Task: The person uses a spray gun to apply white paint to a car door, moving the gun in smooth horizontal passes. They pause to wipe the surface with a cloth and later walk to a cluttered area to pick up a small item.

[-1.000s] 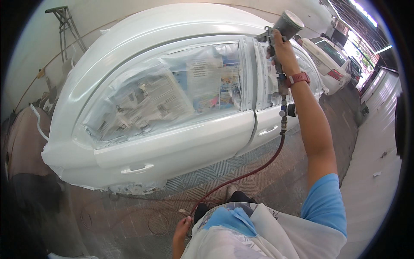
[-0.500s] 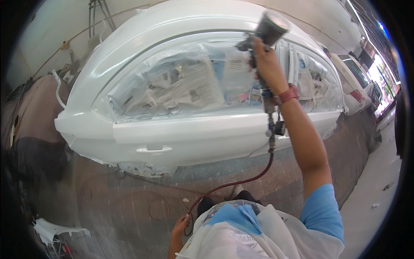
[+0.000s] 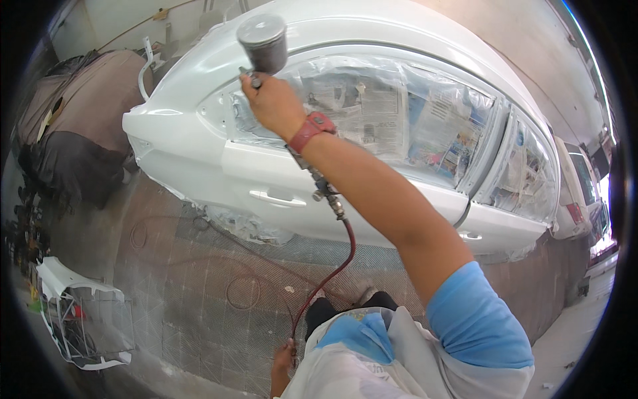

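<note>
My right hand (image 3: 276, 106) is closed around a spray gun (image 3: 264, 50) with a grey cup on top, held up in front of the left end of a white car body (image 3: 193, 156). Newspaper and clear plastic film (image 3: 372, 110) cover the car's side windows. From the gun's base, below my wrist, a dark red air hose (image 3: 347, 249) curves down to my left hand (image 3: 284, 356). Low by my left side, that hand has its fingers closed on the hose. A white door handle (image 3: 276, 199) sits below the gun.
Hose loops (image 3: 244, 292) lie across the patterned floor at my feet. A white bumper-like panel (image 3: 73, 279) rests on a metal stand at lower left. Something covered in brown cloth (image 3: 93, 93) stands at far left. Another white vehicle (image 3: 577, 193) is at far right.
My right hand has swept the spray gun leftward along the car, from above the rear of the windows to their left end. My left hand stays low on the hose.
</note>
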A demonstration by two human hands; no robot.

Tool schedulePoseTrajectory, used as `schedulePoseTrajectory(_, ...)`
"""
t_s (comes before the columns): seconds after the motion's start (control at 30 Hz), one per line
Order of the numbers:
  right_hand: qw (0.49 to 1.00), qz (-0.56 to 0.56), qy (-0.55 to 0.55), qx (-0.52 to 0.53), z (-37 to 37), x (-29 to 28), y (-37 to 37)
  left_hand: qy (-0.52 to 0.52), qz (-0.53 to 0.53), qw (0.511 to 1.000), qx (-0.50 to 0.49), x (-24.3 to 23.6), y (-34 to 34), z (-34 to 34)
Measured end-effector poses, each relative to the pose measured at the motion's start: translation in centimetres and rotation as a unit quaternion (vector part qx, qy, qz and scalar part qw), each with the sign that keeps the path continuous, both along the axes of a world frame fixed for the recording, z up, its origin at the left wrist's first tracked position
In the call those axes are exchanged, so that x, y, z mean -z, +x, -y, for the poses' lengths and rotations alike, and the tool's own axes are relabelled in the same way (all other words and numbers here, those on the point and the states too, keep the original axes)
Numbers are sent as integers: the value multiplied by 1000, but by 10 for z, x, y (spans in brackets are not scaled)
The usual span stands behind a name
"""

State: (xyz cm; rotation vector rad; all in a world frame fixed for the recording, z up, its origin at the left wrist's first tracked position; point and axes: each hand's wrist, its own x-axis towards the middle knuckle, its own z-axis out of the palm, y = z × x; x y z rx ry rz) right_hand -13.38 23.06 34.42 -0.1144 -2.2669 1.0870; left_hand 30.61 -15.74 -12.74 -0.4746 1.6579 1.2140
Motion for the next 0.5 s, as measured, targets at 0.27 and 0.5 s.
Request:
schedulePoseTrajectory(0.27,957,157,-202,-140,0,-7,-3,12,62,994,-89,24,30,-15)
schedulePoseTrajectory(0.5,994,34,-91,40,-153,-43,150,-21,34,993,113,-4,-16,-58)
